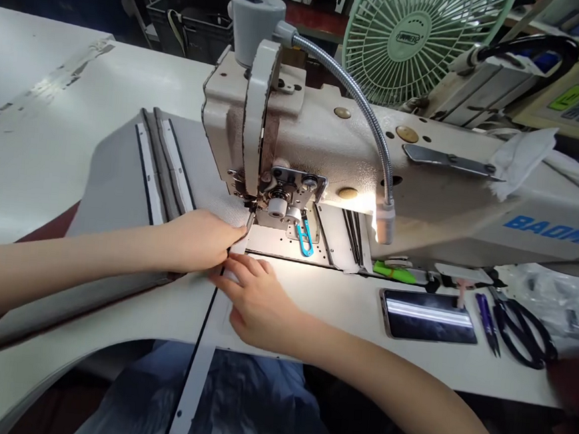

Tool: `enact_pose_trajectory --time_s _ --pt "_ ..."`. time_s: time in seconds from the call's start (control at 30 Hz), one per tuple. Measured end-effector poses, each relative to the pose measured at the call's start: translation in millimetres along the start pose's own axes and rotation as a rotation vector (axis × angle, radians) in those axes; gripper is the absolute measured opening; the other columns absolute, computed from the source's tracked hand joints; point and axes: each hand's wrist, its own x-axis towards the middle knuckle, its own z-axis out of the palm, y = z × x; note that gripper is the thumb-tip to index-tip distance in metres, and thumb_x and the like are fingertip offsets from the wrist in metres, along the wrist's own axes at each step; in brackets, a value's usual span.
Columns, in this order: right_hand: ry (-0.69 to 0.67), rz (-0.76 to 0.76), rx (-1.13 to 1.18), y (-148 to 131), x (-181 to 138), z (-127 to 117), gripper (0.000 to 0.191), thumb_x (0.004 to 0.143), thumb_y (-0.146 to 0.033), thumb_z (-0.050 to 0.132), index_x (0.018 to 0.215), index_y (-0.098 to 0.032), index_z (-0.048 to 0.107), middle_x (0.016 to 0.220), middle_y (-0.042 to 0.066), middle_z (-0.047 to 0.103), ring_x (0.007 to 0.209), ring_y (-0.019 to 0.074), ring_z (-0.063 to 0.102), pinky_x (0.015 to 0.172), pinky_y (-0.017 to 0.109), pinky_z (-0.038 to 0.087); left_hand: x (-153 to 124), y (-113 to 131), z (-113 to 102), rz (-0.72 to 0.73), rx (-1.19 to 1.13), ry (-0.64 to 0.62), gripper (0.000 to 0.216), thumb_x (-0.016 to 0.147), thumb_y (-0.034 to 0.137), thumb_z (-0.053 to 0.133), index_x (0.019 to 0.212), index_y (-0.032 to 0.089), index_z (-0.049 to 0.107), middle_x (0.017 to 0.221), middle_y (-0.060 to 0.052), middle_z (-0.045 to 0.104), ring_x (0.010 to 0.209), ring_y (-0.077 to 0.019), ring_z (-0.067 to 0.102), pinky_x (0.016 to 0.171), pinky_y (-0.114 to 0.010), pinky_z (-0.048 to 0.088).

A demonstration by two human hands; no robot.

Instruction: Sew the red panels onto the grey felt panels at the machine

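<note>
My left hand point(202, 238) lies on the grey fabric panel point(115, 170), its thumb and fingers closed on the white strip with a black edge point(197, 377). Just below it, my right hand point(256, 298) grips the same strip. From my hands the strip runs up to the needle area of the sewing machine point(325, 146) and down past the table edge over my lap. Two similar white strips point(176, 161) lie along the folded middle of the panel. Under the machine arm sit blue thread snips point(305, 238).
A phone point(427, 316), a purple pen point(486, 323) and black-handled scissors point(524, 329) lie at the right. A green-handled tool point(394, 273) rests by the machine bed. A bendable lamp point(384, 221) hangs near the needle; a green fan point(414, 39) stands behind.
</note>
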Motion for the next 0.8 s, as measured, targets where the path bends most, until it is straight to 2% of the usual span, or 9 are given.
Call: enact_pose_trajectory --time_s 0.1,0.2,0.37,0.57,0.67,0.8 --pt "0.027 0.036 -0.158 0 -14 6 0.058 0.091 -0.032 0.057 0.141 -0.005 0.048 0.150 0.022 0.042 0.138 0.0337 0.037 0.102 0.047 0.040 1 1 2 -0.030 0.015 -0.016 0.042 0.084 0.020 0.048 0.125 0.016 0.057 0.080 -0.012 0.071 0.073 -0.0298 0.067 0.058 -0.033 0.040" --pt "0.038 0.018 -0.266 4 -8 15 0.058 0.096 -0.042 0.053 0.140 -0.004 0.049 0.146 0.023 0.047 0.135 0.0338 0.043 0.096 0.044 0.044 5 3 4 -0.054 0.016 0.028 0.044 0.084 0.017 0.047 0.126 0.013 0.056 0.081 -0.013 0.071 0.073 -0.0309 0.067 0.061 -0.035 0.043" --pt "0.102 0.027 -0.330 17 5 22 0.050 0.097 -0.040 0.054 0.134 -0.006 0.055 0.141 0.021 0.054 0.132 0.0318 0.046 0.095 0.043 0.044 14 5 9 -0.081 -0.008 0.101 0.031 0.086 0.015 0.046 0.114 0.011 0.060 0.079 -0.013 0.070 0.073 -0.0300 0.067 0.064 -0.036 0.044" --pt "0.152 0.082 -0.364 24 9 23 0.047 0.098 -0.041 0.052 0.132 -0.008 0.055 0.132 0.019 0.061 0.121 0.0293 0.048 0.087 0.044 0.045 23 3 8 -0.097 -0.091 0.173 0.026 0.091 0.015 0.039 0.103 0.013 0.063 0.092 -0.013 0.071 0.088 -0.0272 0.067 0.076 -0.035 0.046" --pt "0.163 0.095 -0.369 27 11 23 0.048 0.097 -0.040 0.054 0.133 -0.007 0.053 0.131 0.018 0.060 0.118 0.0292 0.048 0.085 0.043 0.045 26 3 7 -0.101 -0.057 0.203 0.027 0.091 0.014 0.037 0.094 0.014 0.064 0.088 -0.012 0.071 0.084 -0.0265 0.067 0.074 -0.035 0.045" --pt "0.178 0.102 -0.381 34 14 22 0.044 0.097 -0.039 0.056 0.129 -0.009 0.056 0.128 0.017 0.062 0.117 0.0291 0.048 0.085 0.043 0.044 30 7 3 -0.108 0.001 0.181 0.025 0.088 0.011 0.040 0.086 0.013 0.065 0.083 -0.014 0.070 0.078 -0.0267 0.066 0.069 -0.036 0.044"
